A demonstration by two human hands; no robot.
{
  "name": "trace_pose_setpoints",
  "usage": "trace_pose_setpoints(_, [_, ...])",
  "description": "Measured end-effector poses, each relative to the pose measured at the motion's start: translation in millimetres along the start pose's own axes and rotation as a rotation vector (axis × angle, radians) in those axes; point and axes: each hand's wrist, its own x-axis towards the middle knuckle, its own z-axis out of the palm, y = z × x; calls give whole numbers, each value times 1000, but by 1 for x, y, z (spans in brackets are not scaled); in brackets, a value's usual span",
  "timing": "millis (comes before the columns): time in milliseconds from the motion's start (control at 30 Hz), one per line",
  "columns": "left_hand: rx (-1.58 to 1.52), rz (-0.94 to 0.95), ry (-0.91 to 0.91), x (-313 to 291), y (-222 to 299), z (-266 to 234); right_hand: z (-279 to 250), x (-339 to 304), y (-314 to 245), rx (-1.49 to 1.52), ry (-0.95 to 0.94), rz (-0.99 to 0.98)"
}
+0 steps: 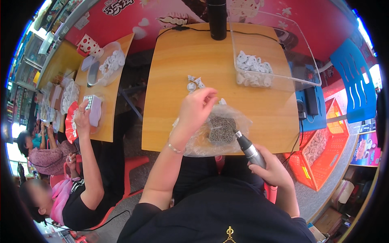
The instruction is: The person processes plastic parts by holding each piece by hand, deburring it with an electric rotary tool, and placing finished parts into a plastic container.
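Note:
My left hand (197,107) hovers over the wooden table (170,69), fingers pinched on a small white part that I can barely see. A clear plastic bag (210,131) with a dark pile of tiny screws (222,129) lies at the near table edge under that hand. My right hand (272,168) grips a grey electric screwdriver (249,149), its tip pointing at the screw pile. A few small white parts (194,83) lie loose in the table's middle.
A clear plastic bin (291,48) with white parts (253,71) stands at the back right, and a black cylinder (217,18) at the back. A red crate (320,154) sits on the floor at right. Other people work at a table (107,97) to the left.

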Motion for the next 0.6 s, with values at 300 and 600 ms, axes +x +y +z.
trace_pose_setpoints(300, [705,-13,-291,26,-19,43,-5,-6,1,108,75,34])
trace_pose_setpoints(600, [-895,-295,-20,-1,-21,35,-5,-5,2,161,22,-8])
